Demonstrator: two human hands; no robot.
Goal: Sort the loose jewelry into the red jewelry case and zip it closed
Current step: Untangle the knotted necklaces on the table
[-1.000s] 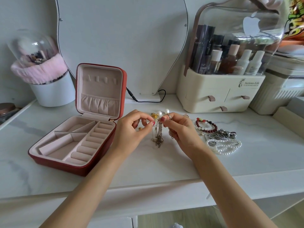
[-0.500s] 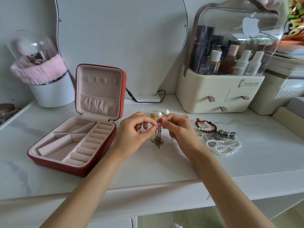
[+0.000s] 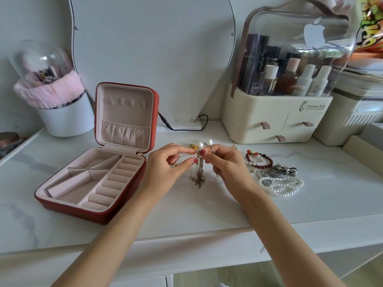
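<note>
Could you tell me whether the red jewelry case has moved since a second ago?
No. The red jewelry case sits open, still left of the mirror's black cable.

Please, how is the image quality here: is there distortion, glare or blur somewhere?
Head view: wide-angle bending curves the counter edge and tilts the cosmetics organizer; daylight is soft, with faint shadows; reflections glaze its clear lid; the tangled chains between the hands are too fine to separate.

Bright, soft daylight, even w/ faint shadows under both forearms. Glare on the clear organizer lid [image 3: 300, 27] at top right. Wide-angle bending at edges; corners slightly soft, center sharp.
</note>
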